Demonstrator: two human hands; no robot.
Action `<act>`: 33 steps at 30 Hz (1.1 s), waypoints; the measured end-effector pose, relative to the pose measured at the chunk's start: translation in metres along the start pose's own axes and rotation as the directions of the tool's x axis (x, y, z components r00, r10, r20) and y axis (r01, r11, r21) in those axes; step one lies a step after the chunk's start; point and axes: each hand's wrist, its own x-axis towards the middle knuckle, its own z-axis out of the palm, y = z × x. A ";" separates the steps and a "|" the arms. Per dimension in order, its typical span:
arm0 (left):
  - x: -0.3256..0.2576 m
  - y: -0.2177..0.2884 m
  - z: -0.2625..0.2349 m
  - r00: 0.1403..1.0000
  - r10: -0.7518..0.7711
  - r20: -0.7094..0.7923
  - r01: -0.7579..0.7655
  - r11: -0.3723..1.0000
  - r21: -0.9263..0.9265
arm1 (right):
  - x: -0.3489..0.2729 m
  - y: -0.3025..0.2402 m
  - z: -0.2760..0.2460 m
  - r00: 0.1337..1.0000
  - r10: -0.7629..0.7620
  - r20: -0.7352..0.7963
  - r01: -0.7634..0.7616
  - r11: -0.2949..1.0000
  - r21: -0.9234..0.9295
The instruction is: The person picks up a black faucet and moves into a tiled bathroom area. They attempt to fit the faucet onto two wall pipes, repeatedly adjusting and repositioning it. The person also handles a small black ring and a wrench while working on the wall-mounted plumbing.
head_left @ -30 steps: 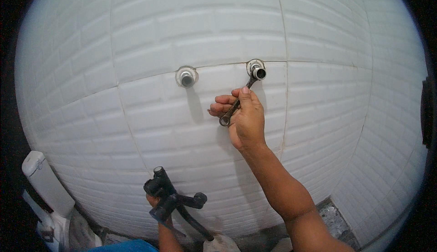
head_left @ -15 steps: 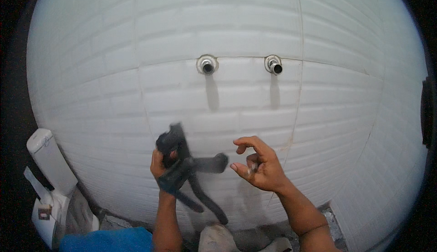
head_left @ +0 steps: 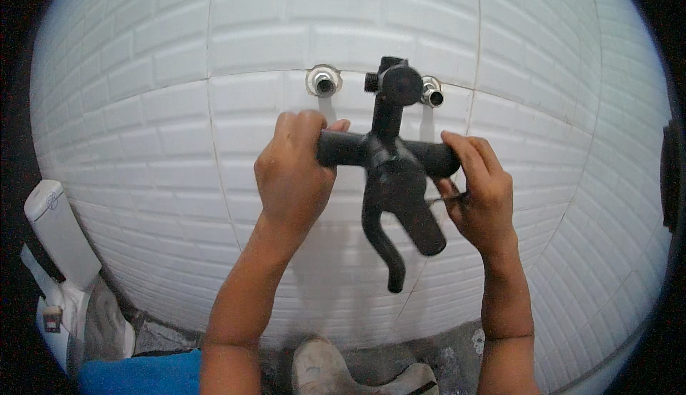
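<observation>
Both hands hold a matte black wall mixer tap [head_left: 402, 184] upright in front of the white tiled wall. My left hand [head_left: 293, 170] is wrapped round the left end of its crossbar. Around the right end curl the fingers of my right hand [head_left: 484, 193]; a thin dark piece shows by those fingers, too small to name. A curved spout hangs below, and a threaded outlet sticks out to the left near the top. Behind it, two metal pipe ends stand out from the wall: the left pipe end [head_left: 324, 83] is fully visible, the right pipe end [head_left: 433, 96] partly covered. The tap appears apart from both.
A white toilet [head_left: 66, 227] stands at the lower left, with a small box [head_left: 52, 318] on it. Blue cloth [head_left: 143, 372] lies at the bottom left. Pale shoes [head_left: 318, 368] rest on the grey floor. Something dark [head_left: 670, 177] sits at the right rim.
The tap has risen and moved right, turning upright in front of the pipe ends. My right hand, off the tap before, now grips its right end; my left has shifted to the left end.
</observation>
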 end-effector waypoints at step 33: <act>0.061 -0.078 0.018 0.911 0.398 0.108 -0.324 0.853 -0.409 | 0.064 0.064 0.016 0.982 -0.157 0.103 0.179 0.947 -0.268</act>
